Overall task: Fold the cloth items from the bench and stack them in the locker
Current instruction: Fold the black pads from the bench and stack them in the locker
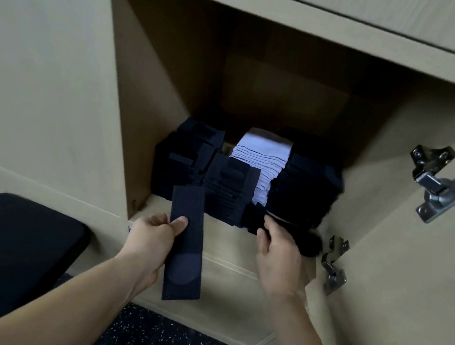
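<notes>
The main risk sits with the tall stacks inside the locker (222,250). The front dark stack (229,190) stands close against the pale stack (261,159) and the right dark pile (304,190), so a push from either side would likely slide the upper layers askew or tip one stack into the next. A dark cloth (310,245) at the right front corner sags past the locker's lip, just beside the lower hinge (333,269). Left there, it could catch when the door closes, and a tug on it might drag its neighbours out. The folded dark strip (185,255) is long and narrow and is held above its middle, so its lower end hangs free and the fold may open before it is laid down. Being narrow, it may also sit poorly on top of a stack. The left grip (158,231) is clenched on that strip, thumb across its front face and fingers behind, with the strip nearly upright in front of the lip and outside the compartment. The right grip (276,250) reaches palm-down to the front of the right dark pile, fingers bent and tips at the cloth. Blur hides whether it pinches the cloth or only touches it, so that cannot be told. The padded surface (9,242) lies low at the left.
</notes>
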A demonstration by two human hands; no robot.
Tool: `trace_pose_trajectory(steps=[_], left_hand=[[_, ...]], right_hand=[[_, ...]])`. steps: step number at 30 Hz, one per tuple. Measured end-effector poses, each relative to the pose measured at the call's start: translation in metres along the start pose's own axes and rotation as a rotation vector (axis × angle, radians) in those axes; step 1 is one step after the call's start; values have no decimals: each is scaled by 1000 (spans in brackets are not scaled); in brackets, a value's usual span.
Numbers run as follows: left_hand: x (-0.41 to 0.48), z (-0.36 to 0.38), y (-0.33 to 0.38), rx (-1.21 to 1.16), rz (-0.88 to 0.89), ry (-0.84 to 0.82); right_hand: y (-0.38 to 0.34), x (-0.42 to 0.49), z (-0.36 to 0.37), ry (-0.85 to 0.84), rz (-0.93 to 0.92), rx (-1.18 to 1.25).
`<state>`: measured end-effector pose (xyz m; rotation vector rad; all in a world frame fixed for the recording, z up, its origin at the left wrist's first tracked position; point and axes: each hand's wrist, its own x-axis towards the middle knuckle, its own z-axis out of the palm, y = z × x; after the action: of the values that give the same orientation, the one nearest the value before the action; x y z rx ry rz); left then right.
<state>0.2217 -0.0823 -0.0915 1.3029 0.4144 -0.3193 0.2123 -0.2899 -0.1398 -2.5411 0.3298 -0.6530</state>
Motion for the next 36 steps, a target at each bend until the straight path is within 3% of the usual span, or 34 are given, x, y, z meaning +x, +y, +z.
trace_pose_trajectory(steps=[5,10,15,21,27,36], left_hand=[[-36,0,0,23,28,15],[-79,0,-6,93,104,-20],[-110,-6,-11,235,230,-29],[-108,-20,-18,633,386,40],[-109,-14,-7,772,430,-6],[-46,11,-6,947,452,-61]], right_hand=[[-62,-52,-47,-154,316,602],[-104,-90,-56,-390,528,994],[-133,-109,-66,-401,637,1241],[-143,-117,-76,-428,686,1266],[-127,-103,-90,-402,666,1197],[-39,-5,-71,-77,313,404]])
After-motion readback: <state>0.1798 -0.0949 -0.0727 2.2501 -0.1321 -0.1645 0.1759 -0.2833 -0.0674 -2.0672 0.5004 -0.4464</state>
